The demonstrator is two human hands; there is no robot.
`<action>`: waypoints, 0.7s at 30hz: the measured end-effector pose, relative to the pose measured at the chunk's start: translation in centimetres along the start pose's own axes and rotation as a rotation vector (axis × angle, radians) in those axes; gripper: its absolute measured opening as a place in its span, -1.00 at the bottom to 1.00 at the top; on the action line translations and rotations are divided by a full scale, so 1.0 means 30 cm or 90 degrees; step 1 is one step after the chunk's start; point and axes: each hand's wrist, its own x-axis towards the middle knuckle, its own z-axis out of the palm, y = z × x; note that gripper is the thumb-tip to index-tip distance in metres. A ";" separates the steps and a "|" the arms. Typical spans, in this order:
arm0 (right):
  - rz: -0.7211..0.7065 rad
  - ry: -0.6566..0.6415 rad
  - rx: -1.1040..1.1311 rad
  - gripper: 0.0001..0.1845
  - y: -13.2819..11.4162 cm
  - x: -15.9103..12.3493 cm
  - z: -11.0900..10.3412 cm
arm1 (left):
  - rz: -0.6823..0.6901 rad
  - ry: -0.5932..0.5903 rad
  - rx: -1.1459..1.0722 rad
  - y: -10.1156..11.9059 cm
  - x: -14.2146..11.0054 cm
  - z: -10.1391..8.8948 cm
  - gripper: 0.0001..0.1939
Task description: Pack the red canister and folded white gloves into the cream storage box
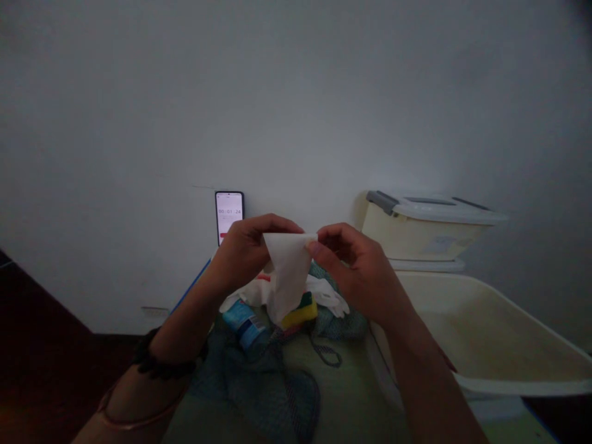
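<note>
Between my two hands hangs a white sheet (290, 271), folded along its top edge; I cannot tell whether it is paper or cloth. My left hand (250, 250) grips its upper left part, with the fingertips behind it. The thumb and fingers of my right hand (354, 265) pinch its upper right corner. Below the sheet lie a yellow and green sponge (300, 316), a blue packet or bottle (245, 324) and a pair of white gloves (330, 296). A dark mesh bag (259, 382) spreads out in front of them.
A phone showing a timer (229, 213) leans against the wall (296, 111). At the right are a lidded storage box (416, 237) and a large, shallow cream tub (490, 333). A thin striped cord loop (328, 354) lies on the light green tabletop (346, 394).
</note>
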 end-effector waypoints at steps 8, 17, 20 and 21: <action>-0.008 -0.019 0.032 -0.84 0.009 0.005 -0.006 | -0.054 -0.042 -0.136 0.002 -0.001 0.014 -0.91; 0.010 -0.001 0.062 -0.82 0.023 0.003 -0.027 | -0.186 -0.149 -0.222 -0.020 0.001 -0.034 -0.87; 0.017 0.014 0.049 -0.81 0.026 0.004 -0.025 | -0.215 -0.224 -0.208 -0.026 0.003 -0.045 -0.83; 0.020 0.020 0.043 -0.80 0.027 0.005 -0.023 | -0.220 -0.236 -0.216 -0.031 0.003 -0.045 -0.83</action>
